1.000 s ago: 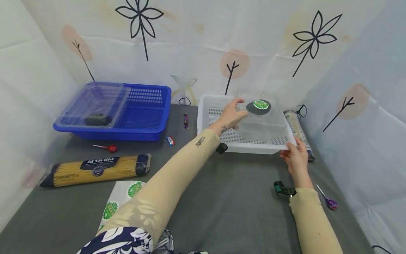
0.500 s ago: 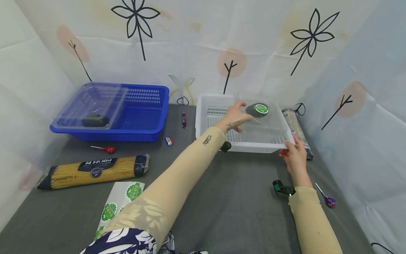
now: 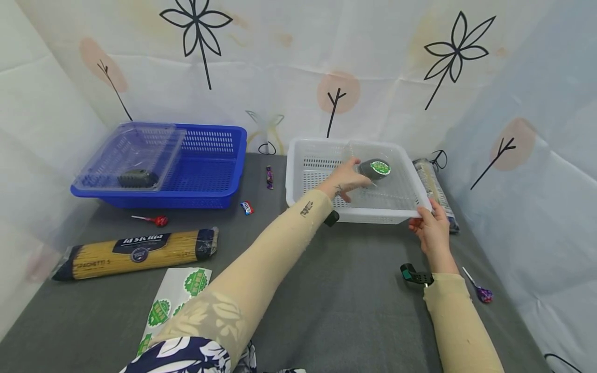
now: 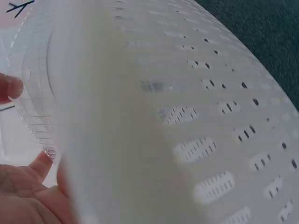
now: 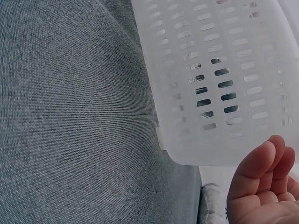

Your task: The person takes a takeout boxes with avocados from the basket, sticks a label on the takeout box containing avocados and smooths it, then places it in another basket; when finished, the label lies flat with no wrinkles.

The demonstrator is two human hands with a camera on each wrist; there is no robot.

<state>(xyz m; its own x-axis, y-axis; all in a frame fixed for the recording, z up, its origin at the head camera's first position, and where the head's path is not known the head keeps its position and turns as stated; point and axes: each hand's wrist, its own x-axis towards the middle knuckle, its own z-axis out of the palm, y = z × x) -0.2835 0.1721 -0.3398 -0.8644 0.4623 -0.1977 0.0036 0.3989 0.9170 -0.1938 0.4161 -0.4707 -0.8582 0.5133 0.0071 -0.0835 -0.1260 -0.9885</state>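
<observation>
My left hand grips the left edge of a clear plastic container, which sits within the white basket. In the left wrist view its fingertips lie along the ribbed side of the container. A dark oval thing shows through the plastic, with a round green sticker over part of it. At the basket's near right corner my right hand pinches the rim between thumb and fingers. The right wrist view shows this hand beside the basket's slotted wall.
A blue basket at back left holds another clear container with a dark thing. Spaghetti, a sticker sheet, two lollipops, small wrapped candies and a clear-wrapped pack lie around.
The clear container has come down and settled lower inside the white basket, my left hand moving down and slightly right with it. My right hand keeps its hold on the basket's corner.
</observation>
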